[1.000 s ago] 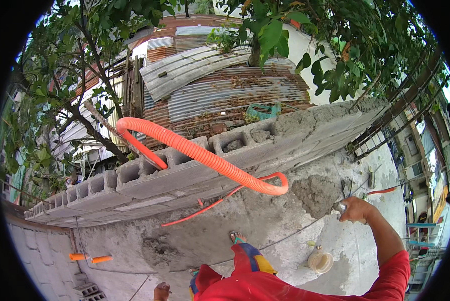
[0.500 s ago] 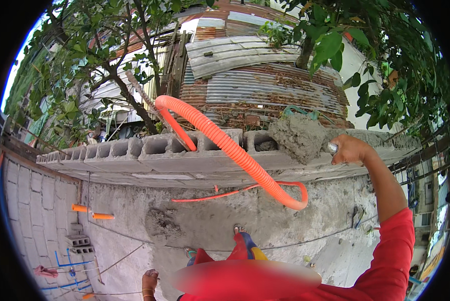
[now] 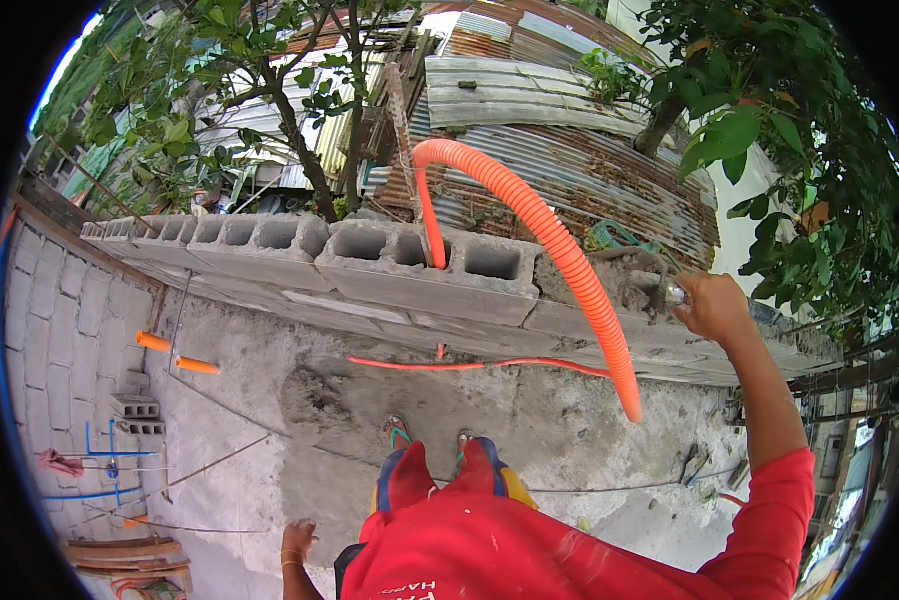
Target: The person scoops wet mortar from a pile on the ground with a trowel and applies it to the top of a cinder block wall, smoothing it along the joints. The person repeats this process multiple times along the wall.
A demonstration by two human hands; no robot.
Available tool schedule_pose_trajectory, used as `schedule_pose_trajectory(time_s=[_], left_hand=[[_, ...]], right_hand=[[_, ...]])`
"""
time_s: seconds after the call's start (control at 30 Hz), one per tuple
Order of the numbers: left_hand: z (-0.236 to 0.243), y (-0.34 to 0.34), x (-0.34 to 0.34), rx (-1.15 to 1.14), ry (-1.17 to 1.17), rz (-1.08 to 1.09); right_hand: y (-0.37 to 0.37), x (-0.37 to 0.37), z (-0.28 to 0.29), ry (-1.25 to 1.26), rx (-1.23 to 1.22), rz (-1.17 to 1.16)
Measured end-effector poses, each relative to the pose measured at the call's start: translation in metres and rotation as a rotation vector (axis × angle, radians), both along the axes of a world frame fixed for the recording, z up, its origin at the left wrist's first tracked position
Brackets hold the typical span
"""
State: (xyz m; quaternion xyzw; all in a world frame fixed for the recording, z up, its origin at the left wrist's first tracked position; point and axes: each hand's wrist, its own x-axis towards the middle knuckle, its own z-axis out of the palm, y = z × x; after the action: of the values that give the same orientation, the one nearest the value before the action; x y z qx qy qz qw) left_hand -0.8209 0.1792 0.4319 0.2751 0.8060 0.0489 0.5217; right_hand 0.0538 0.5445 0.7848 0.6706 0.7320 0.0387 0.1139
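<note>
My right hand (image 3: 715,305) is closed around the handle of a trowel (image 3: 676,294), over the top of a hollow-block wall (image 3: 429,285). Mortar (image 3: 617,282) lies on the block top beside it and hides most of the blade. My left hand (image 3: 298,537) hangs low beside my body, holding nothing, its fingers loosely apart. An orange corrugated conduit (image 3: 534,212) rises from a block cavity next to a steel bar (image 3: 409,165) and arches over the wall toward me, close to the mortar.
Rusty corrugated roofing sheets (image 3: 569,170) lie beyond the wall, with leafy branches (image 3: 759,130) overhanging at right. A thin orange tube (image 3: 419,366) runs along the wall's foot. Behind my feet, a dark mortar patch (image 3: 314,390) marks the floor. Spare hollow blocks (image 3: 136,407) sit at left.
The mortar heap that was by the trowel is now lower and flatter on the wall top. The view has shifted, and the conduit stands further right. My left hand's fingers have loosened.
</note>
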Motion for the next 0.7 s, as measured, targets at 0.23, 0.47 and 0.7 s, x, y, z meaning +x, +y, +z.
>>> schedule_pose_trajectory(time_s=[0.23, 0.47, 0.7], left_hand=[[-0.034, 0.113, -0.021, 0.105, -0.055, -0.009], [-0.055, 0.242, -0.042, 0.200, -0.119, -0.088], [-0.078, 0.313, -0.064, 0.036, -0.176, -0.089]], right_hand=[[-0.048, -0.038, 0.043, 0.108, -0.041, -0.349], [-0.030, -0.133, 0.072, 0.100, -0.133, -0.476], [0.040, -0.203, 0.067, 0.109, -0.405, -0.557]])
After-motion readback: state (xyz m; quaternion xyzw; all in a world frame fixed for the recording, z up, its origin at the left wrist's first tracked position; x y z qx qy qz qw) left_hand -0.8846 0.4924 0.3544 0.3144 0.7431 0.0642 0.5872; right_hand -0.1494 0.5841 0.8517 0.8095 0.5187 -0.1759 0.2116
